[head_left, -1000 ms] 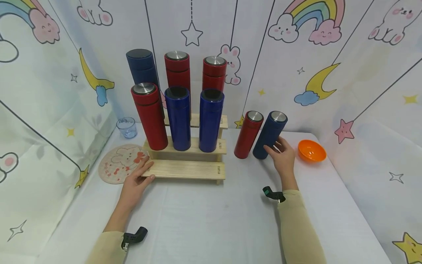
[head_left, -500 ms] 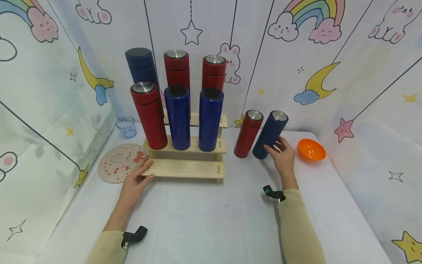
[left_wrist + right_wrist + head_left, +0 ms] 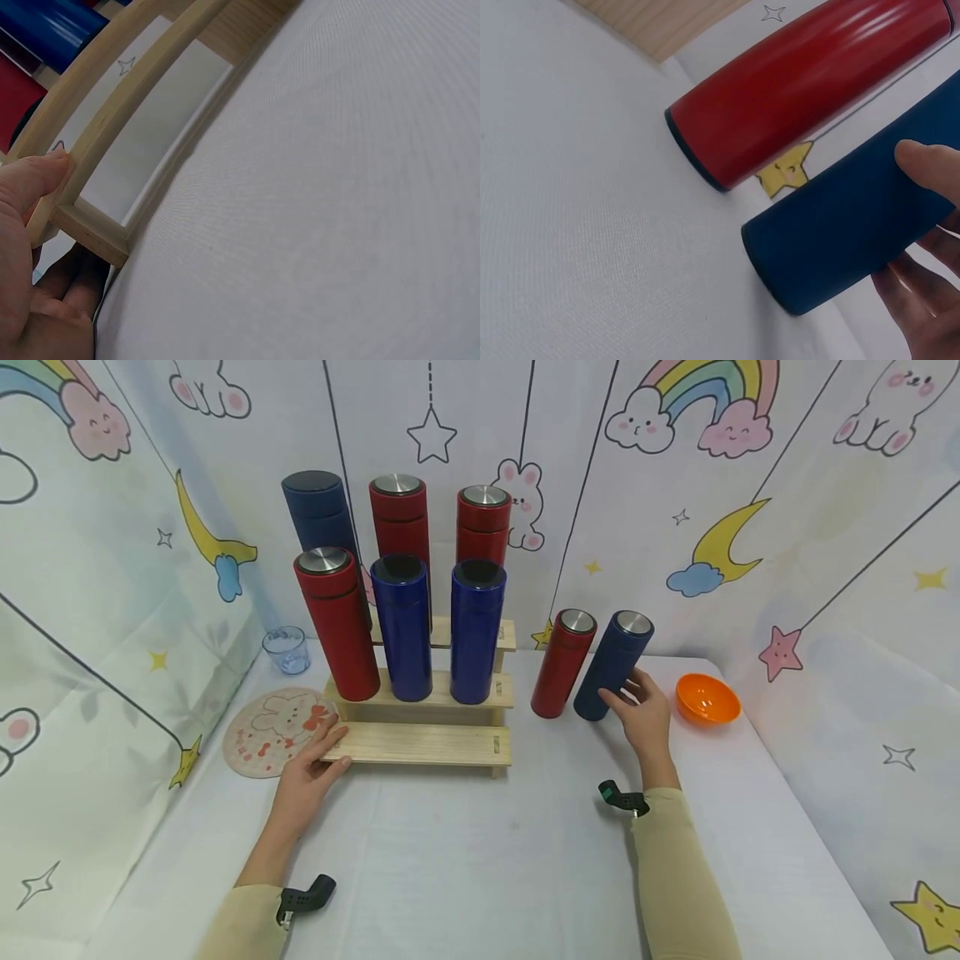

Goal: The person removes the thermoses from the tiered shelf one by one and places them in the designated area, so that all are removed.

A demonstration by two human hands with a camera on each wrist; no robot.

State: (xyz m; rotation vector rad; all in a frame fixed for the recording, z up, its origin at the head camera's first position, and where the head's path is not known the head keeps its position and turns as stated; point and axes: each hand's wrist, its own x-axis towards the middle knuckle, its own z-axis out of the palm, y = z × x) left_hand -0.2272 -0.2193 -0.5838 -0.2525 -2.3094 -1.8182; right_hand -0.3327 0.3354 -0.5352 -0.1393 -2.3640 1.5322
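At the left end of a three-step wooden rack (image 3: 420, 743), my left hand (image 3: 303, 785) grips the lowest step. The left wrist view shows the thumb (image 3: 34, 180) on the front edge of the rack (image 3: 124, 97) and fingers curled behind its leg. My right hand (image 3: 648, 722) holds a dark blue thermos (image 3: 611, 670) with a steel-topped lid, its base at the tabletop. Thumb and fingers lie on opposite sides of the thermos (image 3: 840, 217) in the right wrist view. Just left of it stands a red thermos (image 3: 562, 668), with a narrow gap between their bases.
On the middle step stand a red thermos (image 3: 339, 627) and two glossy blue ones (image 3: 401, 635). Behind them are a dark blue thermos (image 3: 318, 514) and two red ones (image 3: 399, 514). A glass (image 3: 287, 652), a round bunny mat (image 3: 255, 735) and an orange bowl (image 3: 707, 700) lie around.
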